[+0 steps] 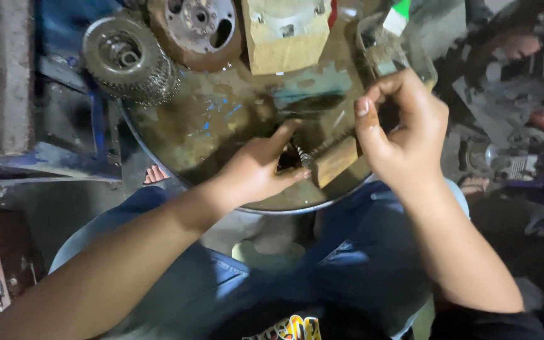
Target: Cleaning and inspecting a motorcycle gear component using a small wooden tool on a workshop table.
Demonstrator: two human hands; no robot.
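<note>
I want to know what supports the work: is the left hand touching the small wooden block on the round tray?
Touching. The head view shows the left hand with fingertips lying against the end of the small wooden block, no gap visible, above the round metal tray.

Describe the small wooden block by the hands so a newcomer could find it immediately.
Start at the round, oily metal tray on the person's lap. At its near rim, between the left hand and right hand, lies the small wooden block. Unlike the larger wooden block at the far edge, it is slim, tilted and touching a threaded bolt.
</note>
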